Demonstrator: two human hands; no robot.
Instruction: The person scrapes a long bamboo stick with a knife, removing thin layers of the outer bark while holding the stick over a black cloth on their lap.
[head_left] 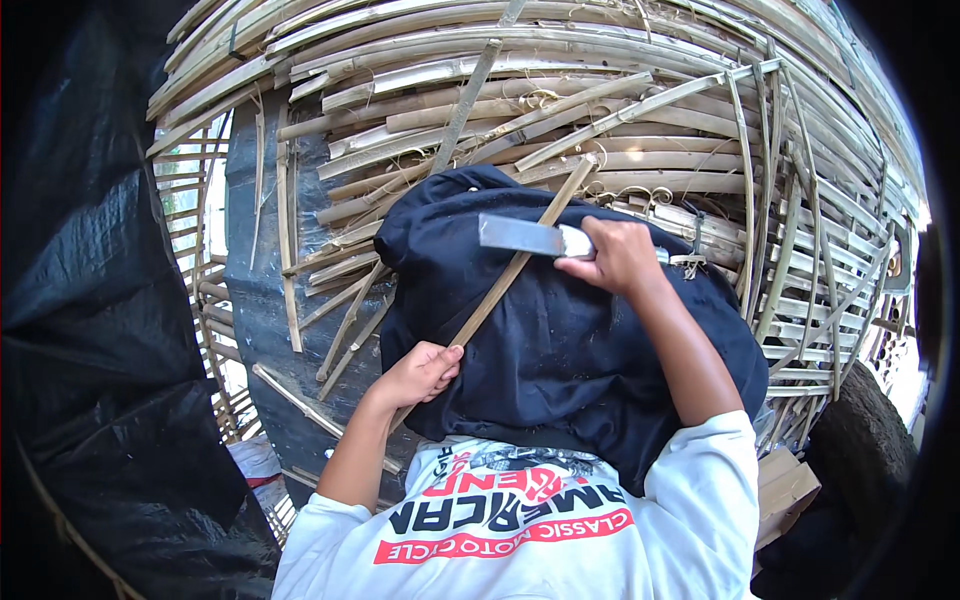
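A long, thin bamboo strip (492, 296) slants across the dark cloth (590, 340) over my lap. Near its lower end, my left hand (420, 374) is closed round it. My right hand (615, 252) grips a knife (520, 236) by its pale handle, most of which my fingers hide. The knife's broad, flat blade points left and crosses the strip near its upper part. Whether the blade touches the strip or only passes over it, I cannot tell.
Many split bamboo strips (660, 182) lie piled in front of me, with curled shavings among them. Several loose strips (350, 325) lie at my left on a dark sheet (255, 215). Black plastic (90, 250) hangs at the far left. A cardboard box (785, 492) stands at lower right.
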